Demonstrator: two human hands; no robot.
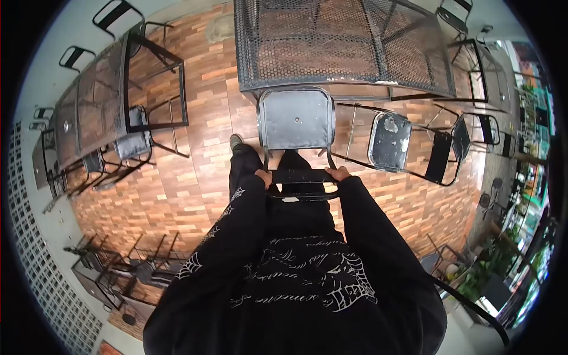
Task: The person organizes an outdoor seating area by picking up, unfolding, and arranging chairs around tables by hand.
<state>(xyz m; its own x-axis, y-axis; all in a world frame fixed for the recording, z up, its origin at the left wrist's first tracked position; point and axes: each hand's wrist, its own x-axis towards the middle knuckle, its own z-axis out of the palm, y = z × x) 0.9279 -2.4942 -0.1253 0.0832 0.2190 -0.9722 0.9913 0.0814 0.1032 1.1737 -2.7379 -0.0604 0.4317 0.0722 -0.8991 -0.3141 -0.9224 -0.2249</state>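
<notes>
A black metal chair [296, 118] stands right in front of my body, its seat facing up and its far edge at the near side of a mesh-topped table [313, 53]. My left hand [264, 178] is wrapped round the left side of the chair's backrest frame. On the opposite side, my right hand [338, 173] grips the same frame. Between the two hands runs the dark backrest band, with a lower bar closer to my stomach. Both hands are closed, and the fingers are partly hidden behind the frame.
Right of me, a worn black chair [390, 141] stands by the table, with another black chair [445, 155] beyond it. A second mesh table [94, 97] with chairs such as this dark one [132, 139] is at left. Wood-patterned floor [207, 124] lies between. Plants [473, 284] stand at lower right.
</notes>
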